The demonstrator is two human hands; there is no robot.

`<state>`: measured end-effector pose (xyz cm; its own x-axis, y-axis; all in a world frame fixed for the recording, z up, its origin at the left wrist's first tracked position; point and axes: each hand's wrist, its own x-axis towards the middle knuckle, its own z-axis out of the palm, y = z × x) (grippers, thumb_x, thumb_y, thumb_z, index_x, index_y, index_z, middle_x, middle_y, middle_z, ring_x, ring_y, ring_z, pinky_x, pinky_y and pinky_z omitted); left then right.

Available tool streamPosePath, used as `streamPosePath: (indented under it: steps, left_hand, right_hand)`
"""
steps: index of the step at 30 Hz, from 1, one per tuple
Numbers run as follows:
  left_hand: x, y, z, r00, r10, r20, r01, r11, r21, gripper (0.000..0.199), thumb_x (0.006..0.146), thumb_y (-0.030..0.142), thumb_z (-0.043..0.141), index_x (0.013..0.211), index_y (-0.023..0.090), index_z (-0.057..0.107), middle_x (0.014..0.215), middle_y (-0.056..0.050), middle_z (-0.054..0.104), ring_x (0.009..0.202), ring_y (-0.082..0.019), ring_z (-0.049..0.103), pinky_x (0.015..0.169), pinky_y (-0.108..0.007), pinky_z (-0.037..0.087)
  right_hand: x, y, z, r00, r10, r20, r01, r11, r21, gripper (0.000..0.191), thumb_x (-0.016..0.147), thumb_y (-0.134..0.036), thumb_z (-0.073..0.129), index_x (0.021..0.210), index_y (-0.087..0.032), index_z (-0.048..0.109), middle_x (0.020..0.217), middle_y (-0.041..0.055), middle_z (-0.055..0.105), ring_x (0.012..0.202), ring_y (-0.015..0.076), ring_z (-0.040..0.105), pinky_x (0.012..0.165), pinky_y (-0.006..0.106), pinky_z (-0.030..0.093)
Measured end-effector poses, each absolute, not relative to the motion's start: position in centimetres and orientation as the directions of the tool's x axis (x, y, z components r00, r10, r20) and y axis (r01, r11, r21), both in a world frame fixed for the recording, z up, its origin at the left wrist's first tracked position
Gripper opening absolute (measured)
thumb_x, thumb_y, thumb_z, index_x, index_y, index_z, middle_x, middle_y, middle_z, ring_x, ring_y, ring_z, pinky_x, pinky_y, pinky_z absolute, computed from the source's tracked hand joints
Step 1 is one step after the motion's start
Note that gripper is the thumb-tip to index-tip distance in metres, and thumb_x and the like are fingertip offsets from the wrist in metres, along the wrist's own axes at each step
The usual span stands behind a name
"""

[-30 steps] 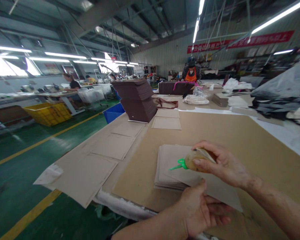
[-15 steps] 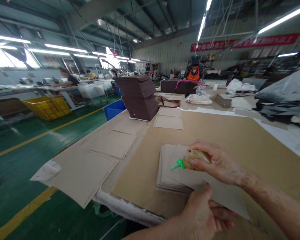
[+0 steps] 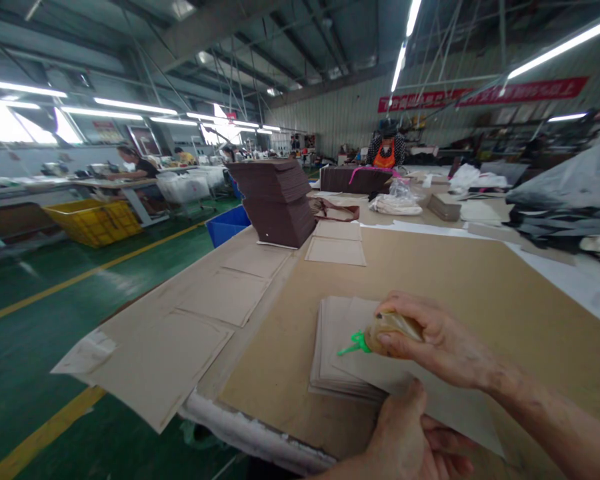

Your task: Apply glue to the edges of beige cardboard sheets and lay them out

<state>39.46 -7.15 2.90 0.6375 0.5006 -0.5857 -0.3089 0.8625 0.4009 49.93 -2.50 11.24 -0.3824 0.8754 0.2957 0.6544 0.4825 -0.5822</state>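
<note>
My right hand (image 3: pixel 430 340) is wrapped round a squeeze bottle (image 3: pixel 396 331) of yellowish stuff, tilted with its green nozzle (image 3: pixel 354 345) pointing left. The nozzle tip is over the left part of a loose grey-beige sheet (image 3: pixel 445 393); whether it touches cannot be told. That sheet lies askew across a stack of similar sheets (image 3: pixel 327 360) and sticks out to the right. At its near edge, my left hand (image 3: pixel 415 433) pinches the sheet, thumb on top and fingers underneath.
Single sheets (image 3: pixel 150 363) lie along the table's left side, one overhanging the edge. A tall stack of dark brown pieces (image 3: pixel 280 207) stands behind them. Plastic-wrapped material (image 3: pixel 570 180) is at the right. A yellow bin (image 3: pixel 93 223) stands on the floor; people are farther back.
The whole view has shifted slightly, with the table now a little lower in it. Both hands keep their holds on the bottle and the sheet.
</note>
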Motion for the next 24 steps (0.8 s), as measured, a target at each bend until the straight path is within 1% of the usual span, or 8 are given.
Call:
streamPosePath:
  steps: [4, 10, 14, 17, 21, 24]
  left_hand:
    - [39.5, -7.2, 2.5, 0.649, 0.529, -0.548, -0.330, 0.844, 0.424, 0.059, 0.101, 0.037, 0.010, 0.099, 0.006, 0.060, 0.077, -0.010, 0.063, 0.056, -0.013, 0.059, 0.052, -0.026, 0.037]
    - [39.3, -7.4, 3.2, 0.636, 0.523, -0.567, -0.334, 0.849, 0.409, 0.058, 0.101, 0.037, 0.010, 0.097, 0.006, 0.060, 0.079, -0.011, 0.063, 0.058, -0.013, 0.059, 0.054, -0.027, 0.038]
    - [39.2, -7.5, 3.6, 0.633, 0.528, -0.567, -0.325, 0.845, 0.425, 0.060, 0.101, 0.035, 0.008, 0.096, 0.006, 0.059, 0.079, -0.011, 0.063, 0.057, -0.012, 0.058, 0.054, -0.026, 0.038]
    - [39.2, -7.4, 3.6, 0.632, 0.522, -0.573, -0.316, 0.849, 0.424, 0.062, 0.101, 0.035, 0.008, 0.096, 0.004, 0.061, 0.079, -0.011, 0.063, 0.056, -0.012, 0.058, 0.052, -0.025, 0.037]
    - [39.4, -7.3, 3.6, 0.623, 0.516, -0.589, -0.307, 0.853, 0.423, 0.060, 0.101, 0.035, 0.009, 0.101, 0.004, 0.061, 0.075, -0.009, 0.062, 0.053, -0.011, 0.056, 0.052, -0.026, 0.036]
    - [39.4, -7.3, 3.5, 0.611, 0.507, -0.607, -0.299, 0.859, 0.416, 0.061, 0.101, 0.036, 0.008, 0.106, 0.004, 0.059, 0.075, -0.010, 0.063, 0.055, -0.013, 0.057, 0.052, -0.026, 0.037]
  right_hand:
    - [49.6, -2.8, 11.3, -0.394, 0.856, 0.335, 0.622, 0.516, -0.589, 0.016, 0.089, -0.036, 0.059, 0.096, -0.022, 0.062, 0.087, -0.0025, 0.057, 0.077, 0.0129, 0.054, 0.067, 0.027, 0.040]
    - [49.3, -3.0, 11.3, -0.431, 0.842, 0.323, 0.589, 0.534, -0.607, 0.017, 0.089, -0.038, 0.060, 0.097, -0.023, 0.062, 0.088, -0.0018, 0.058, 0.079, 0.0134, 0.055, 0.069, 0.026, 0.041]
    - [49.3, -3.1, 11.3, -0.418, 0.854, 0.310, 0.555, 0.510, -0.657, 0.018, 0.089, -0.039, 0.060, 0.096, -0.022, 0.062, 0.088, -0.0005, 0.058, 0.077, 0.0143, 0.055, 0.067, 0.026, 0.042]
    - [49.8, -2.8, 11.2, -0.367, 0.877, 0.309, 0.591, 0.476, -0.651, 0.020, 0.089, -0.040, 0.058, 0.096, -0.022, 0.062, 0.087, 0.0003, 0.060, 0.076, 0.0154, 0.056, 0.066, 0.027, 0.041]
    - [51.0, -1.4, 10.5, -0.272, 0.913, 0.305, 0.693, 0.406, -0.596, 0.025, 0.086, -0.045, 0.057, 0.094, -0.022, 0.062, 0.088, 0.0005, 0.062, 0.078, 0.0186, 0.058, 0.067, 0.030, 0.041]
    - [52.0, -0.2, 10.1, -0.203, 0.925, 0.320, 0.763, 0.354, -0.540, 0.030, 0.085, -0.048, 0.056, 0.098, -0.022, 0.062, 0.093, 0.0022, 0.063, 0.082, 0.0212, 0.058, 0.070, 0.032, 0.041]
